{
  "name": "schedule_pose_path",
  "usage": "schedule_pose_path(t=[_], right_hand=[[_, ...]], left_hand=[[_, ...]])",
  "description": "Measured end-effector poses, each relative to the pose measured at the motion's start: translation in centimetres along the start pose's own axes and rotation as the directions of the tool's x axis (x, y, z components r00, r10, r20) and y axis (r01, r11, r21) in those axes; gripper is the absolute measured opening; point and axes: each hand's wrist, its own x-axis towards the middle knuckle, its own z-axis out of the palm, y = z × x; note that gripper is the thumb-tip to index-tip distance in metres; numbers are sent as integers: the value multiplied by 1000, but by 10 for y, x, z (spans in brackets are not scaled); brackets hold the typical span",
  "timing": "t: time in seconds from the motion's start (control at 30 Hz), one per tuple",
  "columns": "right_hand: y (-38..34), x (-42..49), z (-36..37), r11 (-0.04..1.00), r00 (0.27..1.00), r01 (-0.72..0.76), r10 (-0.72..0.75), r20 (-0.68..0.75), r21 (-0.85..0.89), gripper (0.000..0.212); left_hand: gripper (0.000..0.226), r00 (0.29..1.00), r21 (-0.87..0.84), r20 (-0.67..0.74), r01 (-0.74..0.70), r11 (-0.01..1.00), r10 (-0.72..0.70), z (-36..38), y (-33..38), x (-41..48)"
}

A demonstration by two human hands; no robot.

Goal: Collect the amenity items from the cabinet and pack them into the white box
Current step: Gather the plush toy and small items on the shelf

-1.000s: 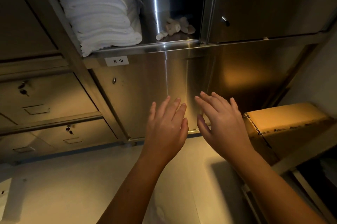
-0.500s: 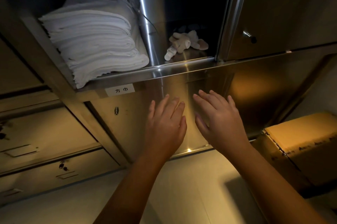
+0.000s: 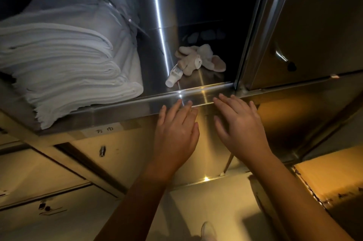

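An open steel cabinet shelf [image 3: 196, 95] runs across the upper view. On it lie a small white tube [image 3: 173, 76] and a beige plush toy [image 3: 198, 60], side by side and touching. A tall stack of folded white towels [image 3: 64, 68] fills the shelf's left part, with scissors [image 3: 117, 13] on top. My left hand [image 3: 174, 132] and my right hand [image 3: 239, 125] are both raised with straight fingers, fingertips at the shelf's front lip, just below the tube and toy. Neither hand holds anything. No white box is in view.
A closed steel cabinet door with a knob [image 3: 282, 58] stands right of the open compartment. Drawers with keyholes [image 3: 43, 206] sit at lower left. A brown cardboard box [image 3: 334, 174] is at lower right. A paper label [image 3: 106, 129] is stuck under the shelf.
Both hands have risen from the lower cabinet door up to the shelf's front edge. The view has moved closer to the shelf, so the tube and toy look larger.
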Motion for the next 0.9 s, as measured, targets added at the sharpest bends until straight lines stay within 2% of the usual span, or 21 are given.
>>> schedule_pose_path(t=[0.37,0.53,0.7,0.9], right_hand=[[41,87,37,992,993,112,-114,21,59,42],[43,113,56,988,989,146,-147,18,56,42],[41,138,76,985,981,168,-170,97,27,45],[36,169,92,987,982,154,-157,107,40,46]], left_hand=[[34,990,13,-9,139,990,-138,42,-26,62],[42,991,23,27,132,991,-132,53,-50,77],[42,995,9,55,87,996,-87,66,-77,92],[40,997,12,63,42,999,-43,76,-106,110]])
